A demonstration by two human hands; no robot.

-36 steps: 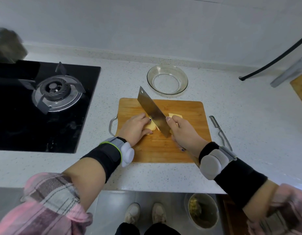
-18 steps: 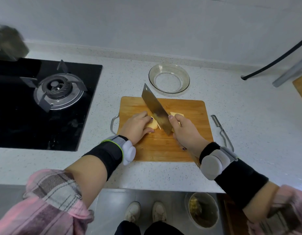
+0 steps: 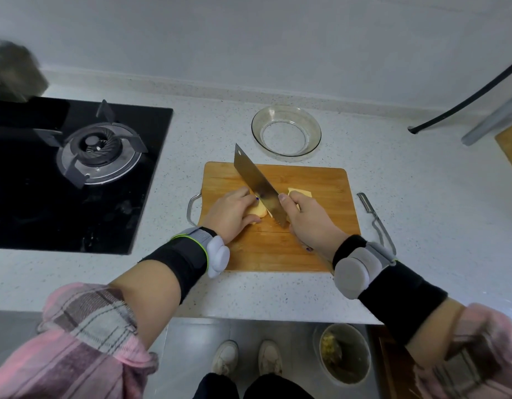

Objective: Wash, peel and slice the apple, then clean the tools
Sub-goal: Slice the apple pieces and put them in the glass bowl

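Left hand (image 3: 231,212) curled over the peeled apple piece (image 3: 258,210), pinning it to the cutting board (image 3: 278,249); fingertips sit right against the blade's flat. Right hand (image 3: 308,218) wrapped around the cleaver (image 3: 257,187) handle, index finger extended onto the blade near the spine. Handle itself hidden under the hand.

Cleaver blade runs diagonally, tip pointing away and left, edge down on the apple piece between the 2 hands. Cannot tell how deep the cut is.

Cut apple slices (image 3: 299,193), pale yellow, lie flat on the board just right of the blade, partly covered by the right hand.

Board is wood, metal loop handle on its left edge, sits on the speckled white surface (image 3: 421,197).

Peeler (image 3: 374,217) lies on the surface just beside the board's right edge, not touching it as far as I can tell.

Glass bowl (image 3: 286,131) behind the board, near its far edge.

Gas hob (image 3: 76,174) at left, black glass, 1 burner (image 3: 98,154) visible.

Below the surface edge: bin (image 3: 345,358) with scraps on the floor, person's 2 shoes (image 3: 246,358) beside it.

Both wrists wear black bands with grey-white sensor pods; pink plaid sleeves pushed up.
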